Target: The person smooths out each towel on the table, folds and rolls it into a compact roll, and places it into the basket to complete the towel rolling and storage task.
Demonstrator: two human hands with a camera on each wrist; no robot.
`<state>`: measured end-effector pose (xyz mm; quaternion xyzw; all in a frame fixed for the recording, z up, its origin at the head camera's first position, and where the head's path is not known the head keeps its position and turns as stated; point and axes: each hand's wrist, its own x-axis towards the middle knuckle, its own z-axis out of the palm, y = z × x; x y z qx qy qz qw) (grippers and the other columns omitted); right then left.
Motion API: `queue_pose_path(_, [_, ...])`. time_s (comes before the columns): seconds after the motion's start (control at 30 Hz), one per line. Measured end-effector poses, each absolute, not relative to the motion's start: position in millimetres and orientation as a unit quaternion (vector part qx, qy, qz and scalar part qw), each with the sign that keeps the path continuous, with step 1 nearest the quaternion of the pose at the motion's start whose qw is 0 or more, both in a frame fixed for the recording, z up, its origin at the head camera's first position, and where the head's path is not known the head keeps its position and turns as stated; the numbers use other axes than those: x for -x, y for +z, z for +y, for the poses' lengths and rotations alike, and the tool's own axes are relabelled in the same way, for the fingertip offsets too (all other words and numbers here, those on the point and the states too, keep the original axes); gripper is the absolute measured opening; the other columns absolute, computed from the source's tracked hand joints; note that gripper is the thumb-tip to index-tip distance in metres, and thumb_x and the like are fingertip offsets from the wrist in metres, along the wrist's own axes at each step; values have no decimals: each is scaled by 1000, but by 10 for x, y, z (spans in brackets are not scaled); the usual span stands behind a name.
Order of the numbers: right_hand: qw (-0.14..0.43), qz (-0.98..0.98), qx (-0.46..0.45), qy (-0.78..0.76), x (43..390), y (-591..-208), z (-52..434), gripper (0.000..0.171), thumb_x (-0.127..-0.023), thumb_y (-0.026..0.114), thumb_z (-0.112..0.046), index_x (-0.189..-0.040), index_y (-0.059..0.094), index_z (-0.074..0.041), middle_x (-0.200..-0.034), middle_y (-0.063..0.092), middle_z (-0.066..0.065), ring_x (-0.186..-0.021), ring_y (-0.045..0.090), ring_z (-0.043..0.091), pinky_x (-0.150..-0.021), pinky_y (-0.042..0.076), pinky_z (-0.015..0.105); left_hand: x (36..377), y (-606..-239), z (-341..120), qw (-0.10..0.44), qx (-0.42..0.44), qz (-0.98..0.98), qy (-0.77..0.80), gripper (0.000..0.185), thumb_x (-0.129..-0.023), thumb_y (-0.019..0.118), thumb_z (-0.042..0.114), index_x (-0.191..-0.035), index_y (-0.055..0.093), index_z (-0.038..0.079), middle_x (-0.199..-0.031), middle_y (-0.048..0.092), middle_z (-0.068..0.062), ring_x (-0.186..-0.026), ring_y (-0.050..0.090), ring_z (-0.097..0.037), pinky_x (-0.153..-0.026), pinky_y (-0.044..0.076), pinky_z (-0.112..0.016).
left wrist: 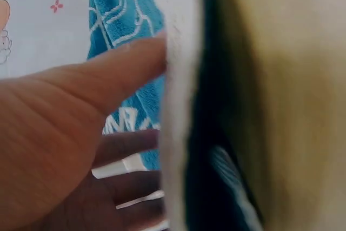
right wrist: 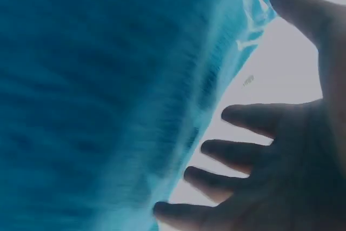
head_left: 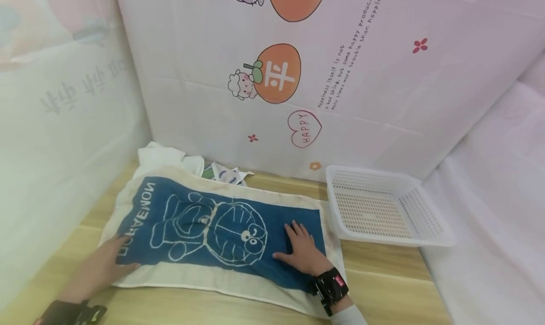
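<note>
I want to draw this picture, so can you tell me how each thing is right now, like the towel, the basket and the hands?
Towel: spread flat on the table, picture side up.
Basket: upright, empty, beside the towel's right end.
Left hand: open, fingers resting on the towel's left end.
Right hand: open, palm down, pressing the towel's right part.
White cloth: crumpled behind the towel.
</note>
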<state>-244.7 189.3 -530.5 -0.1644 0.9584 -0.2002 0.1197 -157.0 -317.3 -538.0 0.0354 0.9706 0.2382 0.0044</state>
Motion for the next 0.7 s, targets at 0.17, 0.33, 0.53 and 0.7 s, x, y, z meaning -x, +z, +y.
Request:
queue_pose_path(0.17, [139,962,147,-182,2369,-5369,1944,105,-82,72,-66,-159,31,-7,-167,20,21,-154,13,47,-111,20,79,1498,-5516,-3361,-34,-59,960,273,82,-73,89,26,-131,50,-17,-135,38,-51,-119,40,-69,-95,37,-76])
queue_pose_path(0.33, [131,964,140,-182,2329,-5394,2017,107,-80,74,-68,-159,33,-9,-167,22,18,-154,13,45,-110,20,79,1464,-5630,-3537,-95,-99,957,257,79,-61,94,17,-125,57,-11,-129,47,-47,-111,49,-66,-88,42,-72])
queue_pose_path(0.53, [131,961,149,-191,2315,-5396,2045,106,-80,74,-67,-158,34,-7,-167,22,21,-154,14,47,-110,21,79,1483,-5524,-3574,-73,-82,963,247,72,-72,90,27,-124,59,-11,-127,52,-46,-111,52,-64,-89,43,-72])
queue_pose_path(0.7, [126,961,147,-195,2275,-5353,2088,100,-82,77,-58,-155,38,-3,-164,25,26,-152,19,49,-113,24,74,1638,-5397,-3541,-54,-21,969,240,64,-94,72,27,-130,49,-21,-125,49,-48,-112,48,-65,-92,39,-75])
